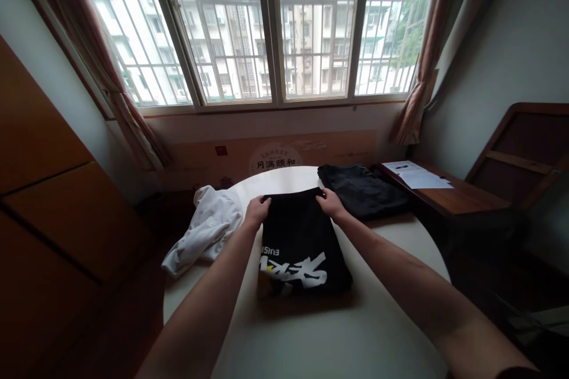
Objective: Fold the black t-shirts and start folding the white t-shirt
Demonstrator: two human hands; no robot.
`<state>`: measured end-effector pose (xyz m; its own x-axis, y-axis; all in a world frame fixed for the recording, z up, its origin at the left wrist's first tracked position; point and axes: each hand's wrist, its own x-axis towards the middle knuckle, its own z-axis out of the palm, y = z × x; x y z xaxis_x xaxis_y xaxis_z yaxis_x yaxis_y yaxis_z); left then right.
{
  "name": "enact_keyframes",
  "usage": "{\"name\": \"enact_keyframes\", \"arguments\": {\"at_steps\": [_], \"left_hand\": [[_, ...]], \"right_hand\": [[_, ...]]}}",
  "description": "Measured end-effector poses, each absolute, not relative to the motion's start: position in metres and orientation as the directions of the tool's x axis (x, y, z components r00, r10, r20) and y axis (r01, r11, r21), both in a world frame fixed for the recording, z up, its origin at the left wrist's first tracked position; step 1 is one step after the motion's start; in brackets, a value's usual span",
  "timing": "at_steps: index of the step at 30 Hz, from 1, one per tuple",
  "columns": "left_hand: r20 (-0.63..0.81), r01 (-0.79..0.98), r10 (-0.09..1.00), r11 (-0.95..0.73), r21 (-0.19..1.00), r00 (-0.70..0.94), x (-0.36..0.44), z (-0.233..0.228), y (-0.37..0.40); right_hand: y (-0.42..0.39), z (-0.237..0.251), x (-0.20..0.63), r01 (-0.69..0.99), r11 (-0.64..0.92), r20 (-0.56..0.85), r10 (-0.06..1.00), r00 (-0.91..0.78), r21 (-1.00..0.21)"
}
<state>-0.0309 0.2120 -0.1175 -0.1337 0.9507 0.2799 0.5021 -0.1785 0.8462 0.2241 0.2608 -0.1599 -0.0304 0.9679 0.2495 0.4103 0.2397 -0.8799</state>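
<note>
A crumpled white cloth garment [205, 226] hangs partly off the left edge of the round pale table [338, 331] and looks likely to slide to the floor if nudged. Beside it, the left hand [256, 211] and right hand [329, 202] each pinch a far corner of the folded black printed T-shirt [299, 249], lying mid-table with its long axis running away from the person, print nearest. An uneven pull could skew the fold. A second dark folded garment [362, 188] lies just right.
</note>
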Motion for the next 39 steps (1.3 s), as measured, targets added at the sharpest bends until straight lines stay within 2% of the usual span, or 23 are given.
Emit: {"name": "enact_keyframes", "arguments": {"at_steps": [2, 3, 5, 6, 8, 10, 12, 14, 16, 18, 21, 25, 28, 31, 33, 35, 39], "left_hand": [[0.421, 0.715, 0.906, -0.268, 0.646, -0.040, -0.024, -0.114, 0.200], [0.499, 0.805, 0.866, -0.327, 0.495, 0.045, -0.020, -0.112, 0.190], [0.546, 0.824, 0.816, -0.434, 0.363, 0.189, -0.010, -0.109, 0.166], [0.524, 0.805, 0.802, -0.498, 0.323, 0.287, -0.005, -0.110, 0.154], [0.333, 0.735, 0.758, -0.641, 0.220, 0.561, 0.002, -0.114, 0.133], [0.138, 0.734, 0.745, -0.667, 0.130, 0.653, 0.001, -0.119, 0.116], [0.115, 0.857, 0.864, -0.502, 0.116, 0.490, -0.007, -0.120, 0.101], [0.101, 0.955, 0.972, -0.226, 0.190, 0.210, -0.019, -0.116, 0.086], [-0.032, 0.957, 0.998, -0.049, 0.285, 0.060, -0.030, -0.113, 0.071], [-0.144, 0.915, 0.988, 0.003, 0.404, 0.060, -0.037, -0.114, 0.055], [-0.113, 0.801, 0.992, 0.028, 0.597, 0.050, -0.040, -0.125, 0.037], [-0.022, 0.680, 1.000, 0.010, 0.733, 0.009, -0.034, -0.143, 0.026], [-0.026, 0.635, 0.999, 0.003, 0.772, 0.028, -0.029, -0.145, 0.023], [-0.091, 0.679, 0.996, 0.066, 0.731, 0.001, -0.027, -0.143, 0.022], [-0.125, 0.754, 0.991, 0.112, 0.647, -0.040, -0.028, -0.142, 0.020], [-0.148, 0.851, 0.986, 0.141, 0.505, -0.075, -0.026, -0.139, 0.017], [-0.178, 0.982, 0.976, 0.147, 0.120, -0.124, -0.014, -0.121, 0.011]], "right_hand": [[0.266, -0.163, 0.225, 0.523, 0.263, 0.301, 0.953, -0.012, -0.811], [0.266, -0.164, 0.225, 0.569, 0.293, 0.341, 0.940, -0.022, -0.769], [0.261, -0.162, 0.224, 0.628, 0.388, 0.420, 0.901, -0.107, -0.674], [0.258, -0.160, 0.223, 0.639, 0.449, 0.445, 0.877, -0.181, -0.625], [0.249, -0.156, 0.218, 0.627, 0.566, 0.447, 0.820, -0.358, -0.535], [0.240, -0.154, 0.211, 0.597, 0.653, 0.397, 0.757, -0.519, -0.466], [0.231, -0.155, 0.203, 0.582, 0.696, 0.330, 0.715, -0.616, -0.421], [0.225, -0.159, 0.198, 0.587, 0.709, 0.267, 0.698, -0.665, -0.391], [0.221, -0.165, 0.194, 0.602, 0.709, 0.216, 0.694, -0.686, -0.367], [0.220, -0.168, 0.191, 0.619, 0.708, 0.177, 0.695, -0.697, -0.341], [0.219, -0.168, 0.187, 0.643, 0.705, 0.147, 0.700, -0.699, -0.299], [0.216, -0.162, 0.180, 0.652, 0.719, 0.150, 0.691, -0.707, -0.240], [0.214, -0.162, 0.174, 0.641, 0.736, 0.128, 0.673, -0.729, -0.216], [0.215, -0.167, 0.171, 0.635, 0.742, 0.082, 0.661, -0.746, -0.213], [0.217, -0.169, 0.172, 0.631, 0.745, 0.058, 0.655, -0.754, -0.215], [0.221, -0.169, 0.173, 0.622, 0.753, 0.042, 0.643, -0.764, -0.215], [0.231, -0.166, 0.174, 0.594, 0.777, 0.028, 0.612, -0.791, -0.209]]}}
